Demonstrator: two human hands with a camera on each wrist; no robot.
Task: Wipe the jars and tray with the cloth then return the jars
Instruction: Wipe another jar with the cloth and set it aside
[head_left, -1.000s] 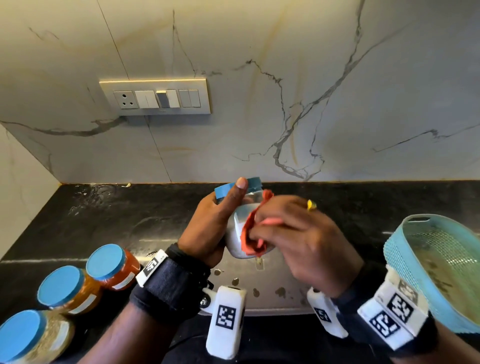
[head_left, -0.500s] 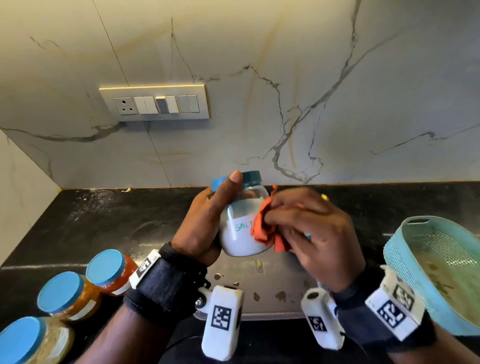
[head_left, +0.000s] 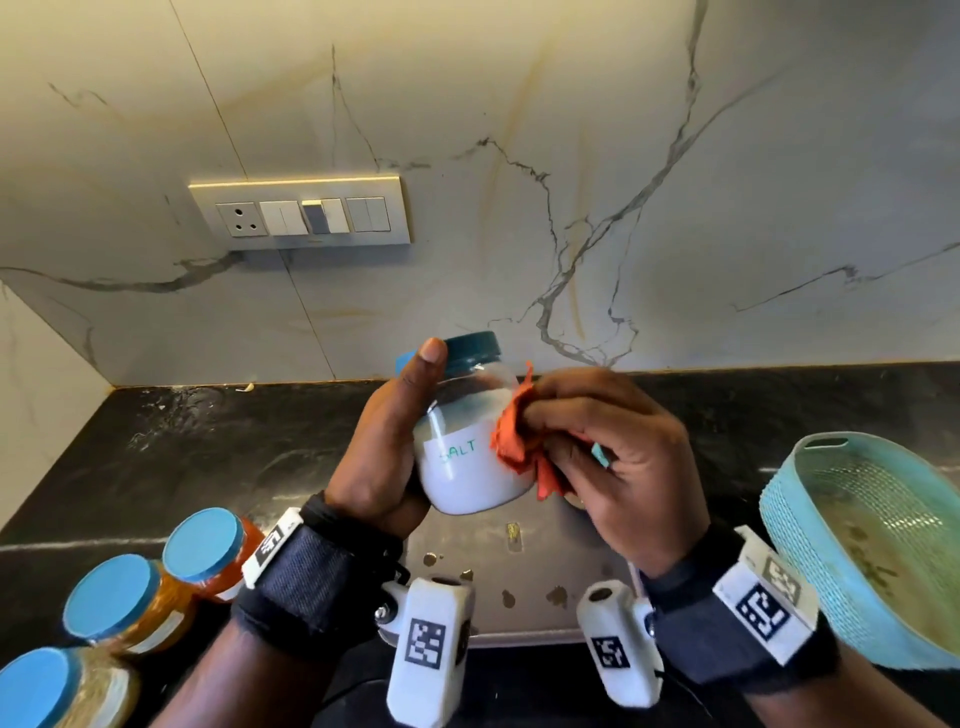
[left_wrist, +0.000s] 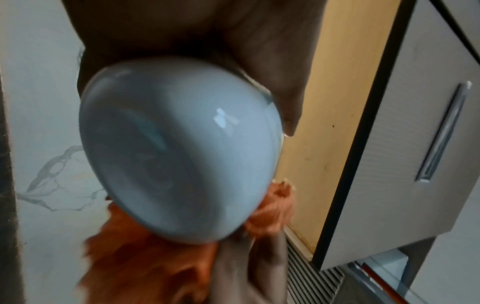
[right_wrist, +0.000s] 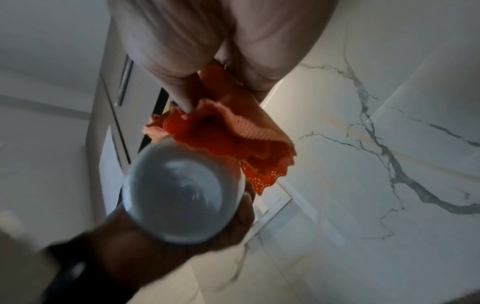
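Black stone countertop (head_left: 218, 447) spans the scene under the veined marble wall (head_left: 571, 156), and on it, right in front of the person, lies the flat grey metal tray (head_left: 540, 587), spotted with brown marks and not holding any jar. Off to the right sits the turquoise mesh plastic basket (head_left: 810, 499), grubby inside. Bottom left, three blue-lidded glass spice jars (head_left: 130, 608) wait in a row on the counter, well apart from the tray.

Now the action, up in the air above the tray: the left hand (head_left: 384, 457) has its fingers wrapped round the clear glass jar labelled SALT with the dark teal lid (head_left: 467, 467), thumb stretched up along the side to the lid. The jar stands nearly upright, long axis tipped a little, lid uppermost. The right hand (head_left: 618, 457) comes in from the jar's right flank, fingers bunched and pinching the crumpled orange cloth (head_left: 511, 447) against the glass. From the right wrist, that cloth (right_wrist: 233, 139) sits against the jar's side just above its round base.

The cloth is on the right side only, so I'd say the left hand needs to turn the jar to bring the label face round to it.
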